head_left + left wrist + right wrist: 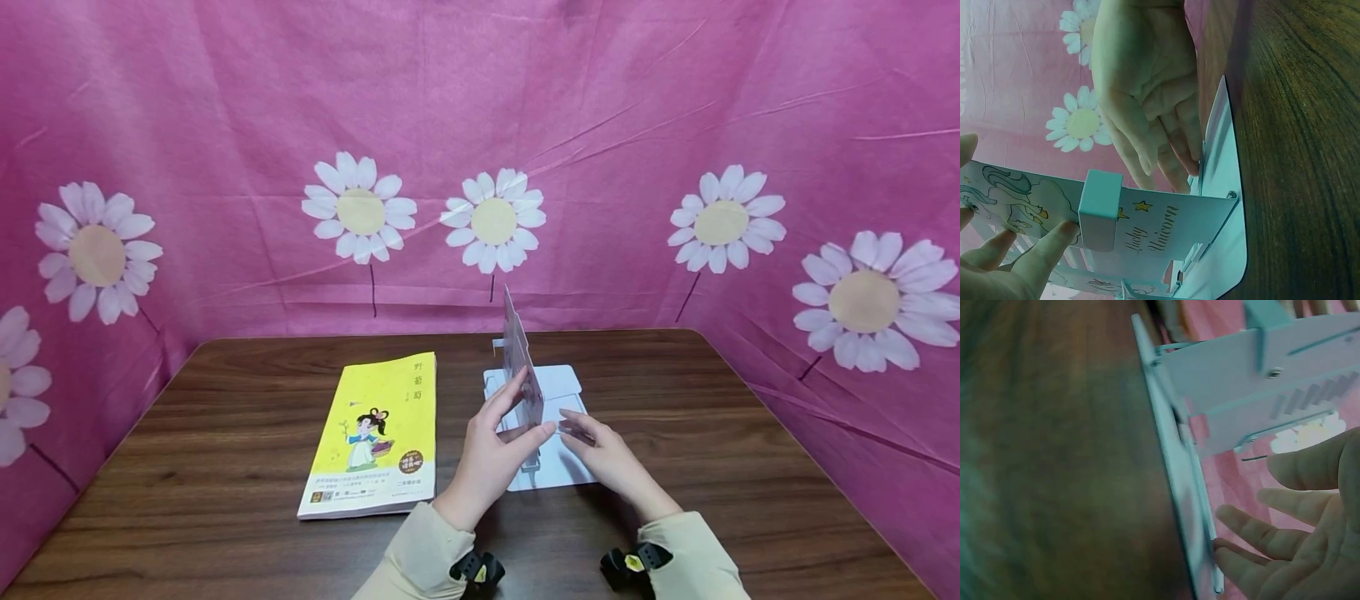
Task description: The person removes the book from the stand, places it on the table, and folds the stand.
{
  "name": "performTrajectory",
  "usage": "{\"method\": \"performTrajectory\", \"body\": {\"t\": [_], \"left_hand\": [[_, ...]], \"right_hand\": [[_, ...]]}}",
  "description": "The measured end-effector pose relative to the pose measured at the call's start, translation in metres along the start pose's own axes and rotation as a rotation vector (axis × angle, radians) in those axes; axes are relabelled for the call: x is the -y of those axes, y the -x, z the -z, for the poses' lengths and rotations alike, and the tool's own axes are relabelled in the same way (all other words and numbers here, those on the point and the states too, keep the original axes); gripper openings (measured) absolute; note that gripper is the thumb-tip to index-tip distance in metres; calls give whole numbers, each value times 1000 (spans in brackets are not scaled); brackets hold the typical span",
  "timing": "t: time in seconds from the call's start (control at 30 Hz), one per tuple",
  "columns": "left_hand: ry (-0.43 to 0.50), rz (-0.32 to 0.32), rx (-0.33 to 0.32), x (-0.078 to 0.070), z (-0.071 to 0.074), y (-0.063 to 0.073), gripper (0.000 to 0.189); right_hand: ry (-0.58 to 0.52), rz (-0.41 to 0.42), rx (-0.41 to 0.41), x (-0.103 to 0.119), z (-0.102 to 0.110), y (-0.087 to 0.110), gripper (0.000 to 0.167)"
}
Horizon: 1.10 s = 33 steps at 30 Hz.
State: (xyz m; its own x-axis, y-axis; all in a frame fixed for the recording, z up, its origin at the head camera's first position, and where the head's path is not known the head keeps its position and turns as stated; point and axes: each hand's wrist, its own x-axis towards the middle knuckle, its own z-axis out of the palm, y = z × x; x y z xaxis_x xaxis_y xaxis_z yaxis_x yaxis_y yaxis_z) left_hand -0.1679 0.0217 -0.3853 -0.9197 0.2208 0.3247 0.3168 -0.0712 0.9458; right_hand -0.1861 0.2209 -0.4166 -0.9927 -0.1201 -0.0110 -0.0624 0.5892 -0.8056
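Note:
A pale blue folding book stand has its panel [517, 342] raised almost upright from a flat base [561, 473] on the table. My left hand [487, 454] holds the panel between thumb and fingers. In the left wrist view, the panel's unicorn print and lettering [1150, 234] show, with a small block [1100, 209] on its lower part. To the right of the panel, my right hand [611, 458] is over the base, its fingers loosely bent. The right wrist view shows its fingertips [1225, 553] at a thin wire frame on the base; whether they touch it I cannot tell.
A yellow-covered book [330, 442] lies flat on the wooden table [225, 467], left of the stand. Pink cloth [600, 100] with printed daisies hangs behind and at both sides of the table.

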Motion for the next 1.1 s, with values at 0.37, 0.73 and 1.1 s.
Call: {"method": "performTrajectory", "body": {"t": [0.37,0.73,1.1], "left_hand": [[6,2,4,1,0,0,66],[7,2,5,1,-1,0,66],[7,-5,25,3,-1,-1,67]], "right_hand": [[18,-35,-9,0,-1,2,38],[-82,13,-59,14,4,6,46],[-352,83,-57,41,12,18,47]]}}
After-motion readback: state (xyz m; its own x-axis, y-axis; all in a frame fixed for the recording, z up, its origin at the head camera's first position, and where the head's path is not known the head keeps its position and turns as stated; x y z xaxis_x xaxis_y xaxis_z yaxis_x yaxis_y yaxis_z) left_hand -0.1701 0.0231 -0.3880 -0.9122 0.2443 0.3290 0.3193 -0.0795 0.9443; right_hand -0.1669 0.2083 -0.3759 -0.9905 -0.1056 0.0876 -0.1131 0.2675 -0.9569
